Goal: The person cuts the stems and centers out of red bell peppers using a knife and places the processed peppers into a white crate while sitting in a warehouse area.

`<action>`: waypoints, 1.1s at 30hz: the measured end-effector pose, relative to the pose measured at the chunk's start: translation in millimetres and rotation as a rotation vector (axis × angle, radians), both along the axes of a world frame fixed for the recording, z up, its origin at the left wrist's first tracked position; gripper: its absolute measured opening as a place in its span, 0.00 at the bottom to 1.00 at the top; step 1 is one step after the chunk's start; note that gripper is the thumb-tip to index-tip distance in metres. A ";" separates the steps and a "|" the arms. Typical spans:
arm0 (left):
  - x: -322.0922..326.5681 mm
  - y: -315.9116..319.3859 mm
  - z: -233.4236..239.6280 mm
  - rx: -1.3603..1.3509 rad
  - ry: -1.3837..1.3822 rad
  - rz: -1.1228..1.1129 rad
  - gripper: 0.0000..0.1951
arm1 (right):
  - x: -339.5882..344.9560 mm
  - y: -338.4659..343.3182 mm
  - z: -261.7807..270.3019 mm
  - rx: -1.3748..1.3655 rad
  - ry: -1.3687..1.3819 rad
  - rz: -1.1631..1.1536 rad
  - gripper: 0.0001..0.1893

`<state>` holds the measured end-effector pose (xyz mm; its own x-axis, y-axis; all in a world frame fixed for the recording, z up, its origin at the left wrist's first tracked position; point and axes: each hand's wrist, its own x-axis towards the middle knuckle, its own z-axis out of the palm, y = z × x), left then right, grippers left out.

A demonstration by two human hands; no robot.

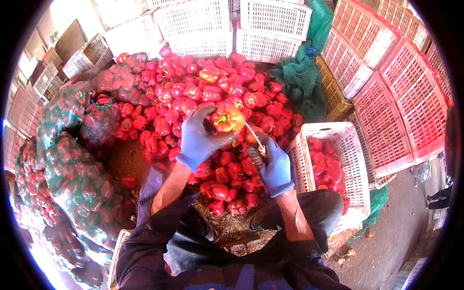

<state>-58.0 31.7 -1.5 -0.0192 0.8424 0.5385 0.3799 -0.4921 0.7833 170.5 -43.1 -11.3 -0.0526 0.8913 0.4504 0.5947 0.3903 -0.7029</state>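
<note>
My left hand (204,134), in a blue-grey work glove, is closed around the left and lower side of an orange-red bell pepper (229,119), whose green stem faces up. My right hand (272,163), gloved alike, grips the handle of a thin tool with a narrow pale shaft (252,132); its kind cannot be told. The shaft points up and left, its far end close beside the pepper's right side. Below and beyond both hands lies a large heap of red bell peppers (212,93). To the right of my right hand stands a white plastic crate (357,159) partly filled with red peppers.
Green mesh sacks full of peppers (83,185) stand at the left. White crates (270,45) are stacked behind the heap, with green netting (299,78) and a yellow crate (330,87) beside them. Reddish stacked crates (384,116) rise at the right. A person's dark-clothed leg (440,197) shows at the far right.
</note>
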 end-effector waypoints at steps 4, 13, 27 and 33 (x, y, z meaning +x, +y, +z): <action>8.5 -7.2 2.4 -0.003 0.027 0.014 0.35 | -3.3 0.8 -8.3 -0.051 -0.040 -0.012 0.22; 3.5 -15.4 3.8 -0.363 -0.777 -0.219 0.20 | -13.9 1.1 -31.9 -0.308 -0.084 -0.003 0.21; 21.6 -26.4 5.0 -0.585 -0.474 -0.629 0.32 | -0.5 5.9 4.9 -0.291 0.827 0.377 0.32; 31.4 -23.0 -19.1 -0.739 -0.404 -0.647 0.36 | 0.4 6.3 -4.9 -0.252 0.675 0.320 0.35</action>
